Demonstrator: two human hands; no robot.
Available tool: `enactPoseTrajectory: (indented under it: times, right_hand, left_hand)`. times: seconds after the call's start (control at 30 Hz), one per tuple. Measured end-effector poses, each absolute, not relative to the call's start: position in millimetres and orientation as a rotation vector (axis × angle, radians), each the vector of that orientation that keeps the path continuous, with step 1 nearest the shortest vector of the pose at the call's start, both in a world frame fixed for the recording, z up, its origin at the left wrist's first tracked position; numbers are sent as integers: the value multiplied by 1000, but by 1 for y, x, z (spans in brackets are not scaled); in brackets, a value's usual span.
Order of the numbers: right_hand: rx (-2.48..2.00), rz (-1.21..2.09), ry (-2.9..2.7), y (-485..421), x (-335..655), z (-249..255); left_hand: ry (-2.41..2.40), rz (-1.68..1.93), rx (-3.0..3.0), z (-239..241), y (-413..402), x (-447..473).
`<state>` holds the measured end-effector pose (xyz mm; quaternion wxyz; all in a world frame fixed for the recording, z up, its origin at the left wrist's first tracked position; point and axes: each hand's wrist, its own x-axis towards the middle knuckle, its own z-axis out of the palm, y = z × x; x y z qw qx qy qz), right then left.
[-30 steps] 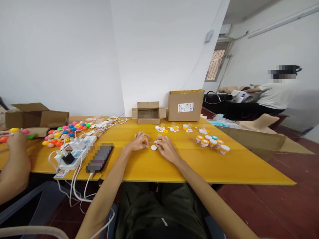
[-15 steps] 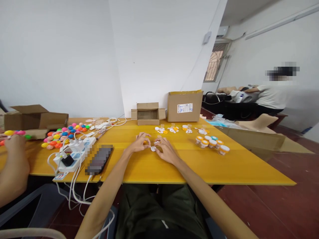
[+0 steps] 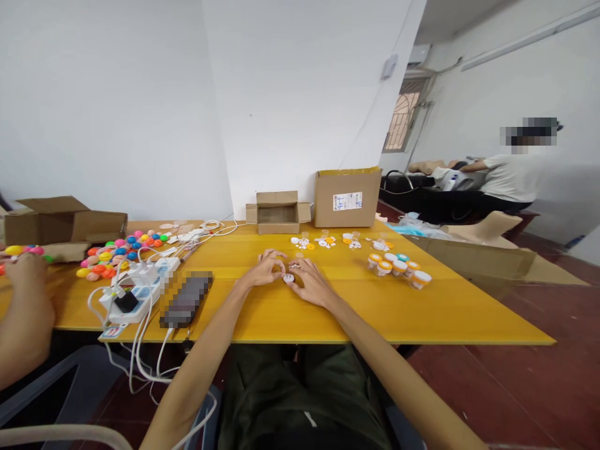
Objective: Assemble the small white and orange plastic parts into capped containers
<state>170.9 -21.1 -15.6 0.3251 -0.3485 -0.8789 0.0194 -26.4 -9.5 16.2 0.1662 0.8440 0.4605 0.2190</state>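
A small white round piece (image 3: pixel 288 279), like a lid or gear-shaped disc, is between my two hands just above the table. My left hand (image 3: pixel 266 270) pinches at its left edge with thumb and forefinger. From the other side, my right hand (image 3: pixel 309 282) has its thumb against the piece and the fingers curled over. Small white bits show near the right fingers, too small to name. Behind the hands are loose white and orange discs (image 3: pixel 324 242) and clear cups (image 3: pixel 305 236). To the right stands a group of clear cups with orange, white and teal lids (image 3: pixel 399 267).
An open carton (image 3: pixel 278 215) and a taller cardboard box (image 3: pixel 347 200) stand against the wall. At left lie a phone (image 3: pixel 190 300), a power strip (image 3: pixel 150 287) with white cables, and colourful balls (image 3: pixel 119 252). Another person's hand (image 3: pixel 23 269) is at far left; a person (image 3: pixel 509 175) sits at right.
The white piece has tilted slightly between my fingers, and the right fingers have shifted a little over it. The arms have stayed nearly in place.
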Motion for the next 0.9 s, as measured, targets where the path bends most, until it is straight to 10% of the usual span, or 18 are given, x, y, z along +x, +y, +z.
enactPoseTrajectory:
  times: [0.9]
  right_hand:
    - [-888,54,-2296,-17,173,-18]
  left_hand:
    - [1288,611,2454,12,-7,-23]
